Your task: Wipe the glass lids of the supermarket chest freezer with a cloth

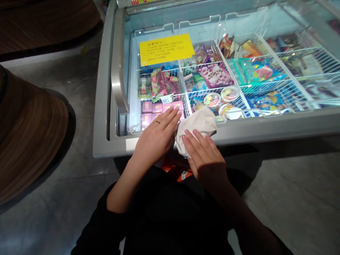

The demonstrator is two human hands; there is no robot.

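Observation:
At the front edge of a glass-topped chest freezer [239, 130], my right hand [204, 152] presses a folded white cloth [198, 122] against the rim and the glass. Its fingers lie over the cloth's near part. Just left of the cloth, my left hand [159, 132] lies flat with its fingers stretched toward the glass, holding nothing. A thin dark line shows on one of its fingers. Beneath the glass near the left fingers are small pink boxes [147, 117], and by the cloth stand several round tubs [211, 100].
A yellow sign [167, 49] lies on the left part of the freezer top. Wire baskets hold packets, among them a purple bag [215, 75] and a teal bag [255, 72]. A curved metal handle [119, 71] rises at the left. Brown rounded furniture [32, 134] stands on the grey tiled floor.

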